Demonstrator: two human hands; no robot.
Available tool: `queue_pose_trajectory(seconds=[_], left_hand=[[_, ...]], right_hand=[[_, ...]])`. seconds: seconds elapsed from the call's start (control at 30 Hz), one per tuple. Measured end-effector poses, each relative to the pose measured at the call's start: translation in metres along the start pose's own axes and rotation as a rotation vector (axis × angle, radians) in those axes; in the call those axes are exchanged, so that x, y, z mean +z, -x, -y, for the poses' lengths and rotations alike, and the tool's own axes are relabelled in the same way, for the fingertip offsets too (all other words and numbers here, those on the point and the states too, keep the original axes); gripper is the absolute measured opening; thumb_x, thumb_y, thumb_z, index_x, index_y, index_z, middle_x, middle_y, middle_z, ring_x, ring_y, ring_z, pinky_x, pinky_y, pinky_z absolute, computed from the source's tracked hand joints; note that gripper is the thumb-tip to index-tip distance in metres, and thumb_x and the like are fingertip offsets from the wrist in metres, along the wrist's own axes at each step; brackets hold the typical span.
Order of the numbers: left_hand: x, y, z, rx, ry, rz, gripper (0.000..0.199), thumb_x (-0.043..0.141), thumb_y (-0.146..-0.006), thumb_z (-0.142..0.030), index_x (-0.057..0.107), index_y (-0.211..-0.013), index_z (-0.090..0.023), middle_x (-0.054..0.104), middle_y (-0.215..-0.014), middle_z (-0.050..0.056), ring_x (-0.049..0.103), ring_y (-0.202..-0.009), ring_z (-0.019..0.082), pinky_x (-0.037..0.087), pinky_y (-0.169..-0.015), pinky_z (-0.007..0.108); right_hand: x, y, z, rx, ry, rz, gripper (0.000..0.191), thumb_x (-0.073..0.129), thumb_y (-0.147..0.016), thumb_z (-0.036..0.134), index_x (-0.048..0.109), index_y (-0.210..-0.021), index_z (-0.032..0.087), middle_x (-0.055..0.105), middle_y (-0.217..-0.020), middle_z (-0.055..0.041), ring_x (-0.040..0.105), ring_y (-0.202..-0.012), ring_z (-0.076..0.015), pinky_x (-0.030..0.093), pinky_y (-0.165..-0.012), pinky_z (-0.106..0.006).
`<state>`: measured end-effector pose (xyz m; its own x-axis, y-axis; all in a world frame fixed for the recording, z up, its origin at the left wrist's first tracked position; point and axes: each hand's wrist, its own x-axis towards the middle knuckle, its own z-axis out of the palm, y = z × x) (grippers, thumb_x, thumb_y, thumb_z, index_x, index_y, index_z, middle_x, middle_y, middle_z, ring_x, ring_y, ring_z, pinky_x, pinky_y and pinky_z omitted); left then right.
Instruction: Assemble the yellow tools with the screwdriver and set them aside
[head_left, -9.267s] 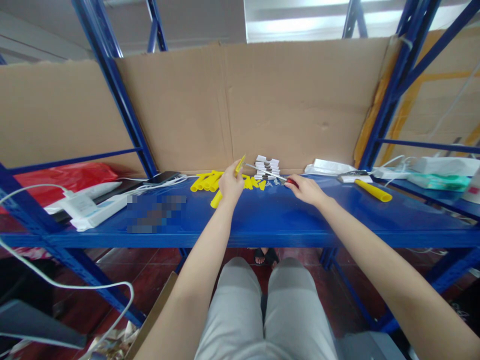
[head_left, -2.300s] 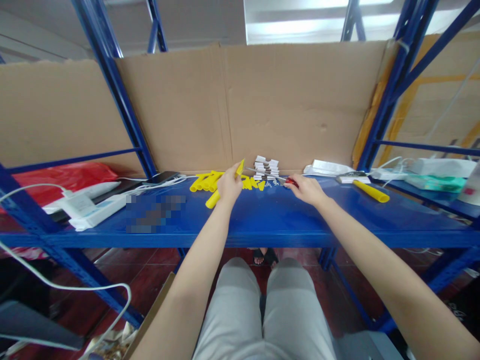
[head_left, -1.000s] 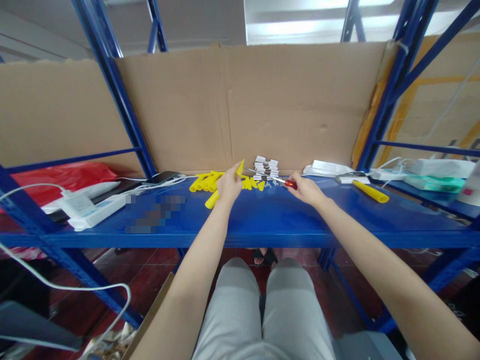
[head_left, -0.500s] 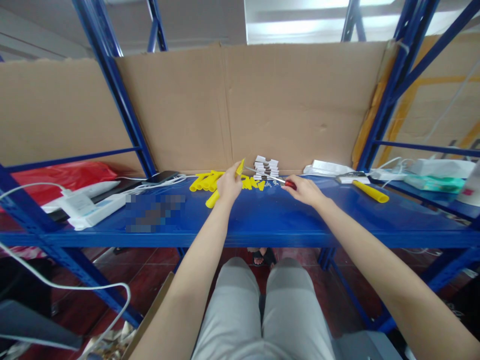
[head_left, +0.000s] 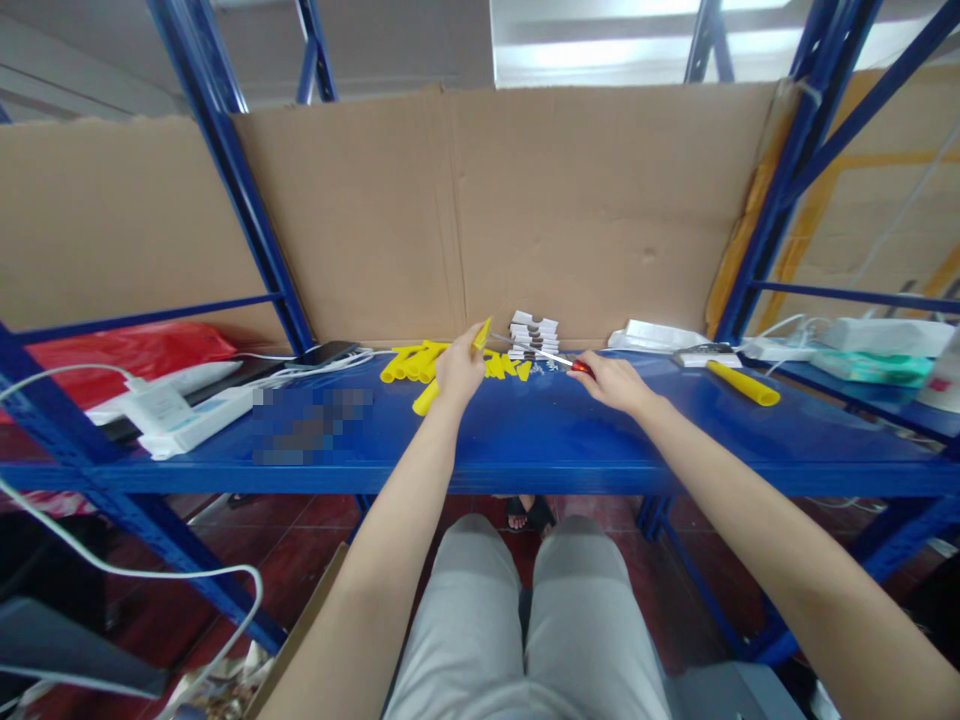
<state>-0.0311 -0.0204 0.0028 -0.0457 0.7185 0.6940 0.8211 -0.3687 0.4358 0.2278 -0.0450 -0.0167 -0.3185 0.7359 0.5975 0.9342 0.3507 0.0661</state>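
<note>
A yellow tube (head_left: 425, 399) is in my left hand (head_left: 460, 368), its fingers closed round it. The pointed tip sticks out above the fingers and the round end below, while the middle is hidden. My right hand (head_left: 613, 381) grips the red handle of what looks like a screwdriver (head_left: 556, 358). Its thin metal shaft points left, with the tip close to the tube's upper end; whether they touch I cannot tell. Several yellow tubes (head_left: 409, 365) lie left of my left hand. Small yellow pieces (head_left: 510, 366) and tiny clear bits (head_left: 541, 367) lie between the hands.
Behind the yellow pieces stands a stack of white-and-black small parts (head_left: 533, 335), before the cardboard panel (head_left: 570, 220). Another yellow tube (head_left: 742, 383) lies on the right of the blue shelf (head_left: 547, 440). A white power strip (head_left: 195, 425) with cables is at left.
Both hands keep nearly the same place and hold. The whole view has shifted very slightly; nothing has been taken or let go.
</note>
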Motion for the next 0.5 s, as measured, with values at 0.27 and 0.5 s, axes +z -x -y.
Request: queue_pose_trajectory(seconds=[0.27, 0.5], left_hand=[[0.0013, 0.0006, 0.0003, 0.012, -0.002, 0.005, 0.046, 0.051, -0.090, -0.017, 0.058, -0.135, -0.026, 0.069, -0.123, 0.005, 0.063, -0.114, 0.023, 0.048, -0.097, 0.032], [0.0007, 0.0004, 0.0011, 0.010, -0.001, -0.002, 0.044, 0.049, -0.092, -0.019, 0.058, -0.134, -0.027, 0.068, -0.124, 0.004, 0.062, -0.116, 0.023, 0.048, -0.098, 0.032]], right_hand=[[0.0025, -0.0010, -0.0055, 0.034, -0.104, -0.021, 0.021, 0.050, -0.090, 0.037, 0.056, -0.102, 0.020, 0.071, -0.081, -0.0081, 0.066, -0.069, -0.0234, 0.041, -0.057, -0.029], [0.0027, -0.0010, -0.0042, -0.025, 0.004, -0.019, 0.024, 0.045, -0.093, 0.041, 0.059, -0.094, 0.021, 0.072, -0.083, -0.0101, 0.067, -0.075, -0.0250, 0.039, -0.059, -0.029]])
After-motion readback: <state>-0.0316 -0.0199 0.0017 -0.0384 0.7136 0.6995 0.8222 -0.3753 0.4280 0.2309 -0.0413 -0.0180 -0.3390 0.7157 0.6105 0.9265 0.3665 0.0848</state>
